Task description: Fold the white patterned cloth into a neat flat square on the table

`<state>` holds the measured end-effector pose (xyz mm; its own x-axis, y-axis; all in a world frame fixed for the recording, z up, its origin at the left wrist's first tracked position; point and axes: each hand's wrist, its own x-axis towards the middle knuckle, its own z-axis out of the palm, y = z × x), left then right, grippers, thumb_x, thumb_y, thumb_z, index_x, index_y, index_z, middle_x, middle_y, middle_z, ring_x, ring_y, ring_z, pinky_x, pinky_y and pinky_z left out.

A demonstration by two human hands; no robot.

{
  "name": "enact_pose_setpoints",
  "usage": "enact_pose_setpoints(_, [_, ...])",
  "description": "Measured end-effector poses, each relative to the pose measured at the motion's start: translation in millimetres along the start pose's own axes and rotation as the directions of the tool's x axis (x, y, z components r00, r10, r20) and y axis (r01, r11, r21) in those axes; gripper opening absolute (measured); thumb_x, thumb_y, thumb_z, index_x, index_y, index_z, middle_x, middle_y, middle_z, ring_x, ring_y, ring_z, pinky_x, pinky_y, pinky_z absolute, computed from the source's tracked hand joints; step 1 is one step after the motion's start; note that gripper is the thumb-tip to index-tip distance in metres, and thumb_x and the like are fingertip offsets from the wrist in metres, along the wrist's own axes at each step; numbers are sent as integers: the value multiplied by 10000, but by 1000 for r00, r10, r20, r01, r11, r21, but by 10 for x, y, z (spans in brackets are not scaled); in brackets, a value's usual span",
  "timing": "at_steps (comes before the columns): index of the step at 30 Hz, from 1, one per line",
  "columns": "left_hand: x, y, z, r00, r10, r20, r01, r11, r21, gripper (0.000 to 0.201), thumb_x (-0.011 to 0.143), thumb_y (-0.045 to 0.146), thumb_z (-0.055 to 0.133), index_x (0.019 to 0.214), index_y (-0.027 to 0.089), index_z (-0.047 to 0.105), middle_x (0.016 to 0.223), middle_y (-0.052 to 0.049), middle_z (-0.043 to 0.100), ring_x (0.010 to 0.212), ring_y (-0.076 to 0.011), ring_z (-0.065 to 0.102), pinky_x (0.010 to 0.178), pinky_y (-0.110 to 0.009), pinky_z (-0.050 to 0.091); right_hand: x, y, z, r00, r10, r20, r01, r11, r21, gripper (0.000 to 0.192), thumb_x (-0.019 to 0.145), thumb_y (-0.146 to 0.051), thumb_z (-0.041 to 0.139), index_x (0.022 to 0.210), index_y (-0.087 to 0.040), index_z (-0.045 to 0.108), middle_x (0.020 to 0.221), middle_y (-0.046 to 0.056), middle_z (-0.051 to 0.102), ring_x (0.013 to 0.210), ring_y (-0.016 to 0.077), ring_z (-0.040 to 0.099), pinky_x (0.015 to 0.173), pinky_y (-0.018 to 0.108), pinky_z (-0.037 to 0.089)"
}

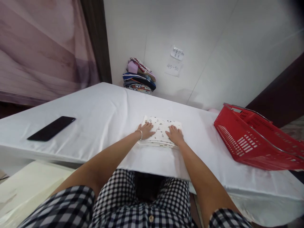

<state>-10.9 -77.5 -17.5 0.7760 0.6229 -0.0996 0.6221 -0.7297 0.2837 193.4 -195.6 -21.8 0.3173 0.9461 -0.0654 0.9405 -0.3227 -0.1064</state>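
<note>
Head view, looking down & fwd: both hands rest flat on a folded cloth point(159, 130), white w/ small dark print, lying near the front edge of the table point(99, 110) and roughly centred in front of the person. Left hand point(146, 130) sits on the cloth's left part, fingers spread and pointing away from the body; a thin bracelet point(141, 134) circles that wrist. Right hand point(175, 135) sits on the right part, also palm down, fingers spread. Neither hand pinches or grasps anything, both just press on top.

Key relation: the cloth lies directly under the palms, its long axis running left-right across the table, so each hand covers one half. Both are about equally near; the far edge of the cloth pokes out beyond the fingertips, the near edge shows stacked folded layers just below the wrists.

Around it: a black phone point(51, 128) lies well apart to the left on the white table cover. A red basket point(258, 139), tilted, sits well apart to the right, near the table's right end. At the far side against the wall point(213, 38), a pile of folded clothes point(139, 77) in mixed colours; two paper notes point(175, 61) stuck on the wall just right of it, one hand-marked w/ numbers.
</note>
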Motion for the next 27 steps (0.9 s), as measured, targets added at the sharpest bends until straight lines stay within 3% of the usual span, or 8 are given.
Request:
enact_pose_setpoints(3, [-266, -6, 115, 995, 12, -104, -19, 997, -71, 504, 895, 511, 264, 1339, 297, 369, 1488, -11, 252, 1378, -216, 142, 1068, -564, 155, 14, 18, -41, 1000, -12, -23, 14, 997, 75, 561, 908, -499, 305, 1390, -212, 311, 1496, 69, 201, 1378, 206, 137, 1093, 452, 104])
enact_pose_setpoints(5, [-411, -5, 194, 980, -7, -197, -20, 991, -133, 433, 909, 473, 278, 1265, 317, 468, 1440, 9, 356, 1359, -201, 212, 1071, -534, 194, -8, 40, -72, 998, -44, -37, 51, 975, 218, 502, 896, -464, 361, 1332, -223, 421, 1466, 52, 288, 1366, 202, 195, 1097, 436, 142])
enact_pose_setpoints(8, [-557, 0, 293, 935, -36, -352, -43, 976, -215, 357, 896, 456, 359, 1116, 316, 604, 1322, 11, 513, 1298, -196, 342, 1068, -479, 248, -133, 60, -76, 988, -131, -78, 153, 851, 503, 424, 873, -444, 416, 1213, -236, 560, 1348, 30, 477, 1281, 181, 382, 1073, 374, 264])
enact_pose_setpoints(10, [-604, 2, 343, 901, -30, -434, -77, 971, -227, 321, 857, 469, 448, 1048, 307, 649, 1245, -4, 579, 1249, -209, 410, 1067, -472, 251, -269, 50, -44, 970, -211, -123, 242, 763, 599, 396, 830, -442, 496, 1139, -228, 619, 1268, 34, 556, 1208, 182, 474, 1049, 353, 320])
enact_pose_setpoints(13, [-621, 9, 392, 860, 27, -510, -140, 973, -185, 296, 810, 466, 530, 1010, 299, 670, 1171, -15, 627, 1182, -217, 477, 1072, -478, 228, -469, 15, 13, 933, -293, -210, 360, 730, 580, 345, 793, -396, 558, 1066, -213, 663, 1219, 46, 592, 1177, 190, 504, 1047, 362, 334])
enact_pose_setpoints(18, [-626, 59, 398, 819, 124, -560, -213, 972, -97, 242, 843, 399, 501, 965, 283, 674, 1077, -10, 667, 1080, -194, 546, 1070, -478, 198, -583, -18, 57, 898, -323, -299, 431, 780, 453, 288, 819, -313, 521, 1046, -218, 671, 1186, 53, 613, 1140, 194, 534, 1013, 378, 377])
enact_pose_setpoints(24, [-653, 107, 368, 806, 168, -568, -222, 975, -28, 266, 903, 305, 391, 885, 264, 654, 977, 7, 687, 1001, -169, 572, 1047, -460, 224, -611, -87, 144, 862, -234, -449, 429, 810, 400, 259, 861, -301, 464, 966, -225, 689, 1034, 43, 683, 999, 186, 611, 914, 358, 459])
enact_pose_setpoints(27, [-664, 114, 352, 808, 182, -560, -227, 974, -12, 264, 904, 280, 381, 880, 249, 641, 943, 2, 688, 961, -166, 581, 1020, -433, 271, -676, -103, 197, 818, -278, -504, 483, 809, 336, 279, 885, -318, 436, 1008, -230, 671, 1051, 45, 675, 1033, 183, 594, 936, 357, 445])
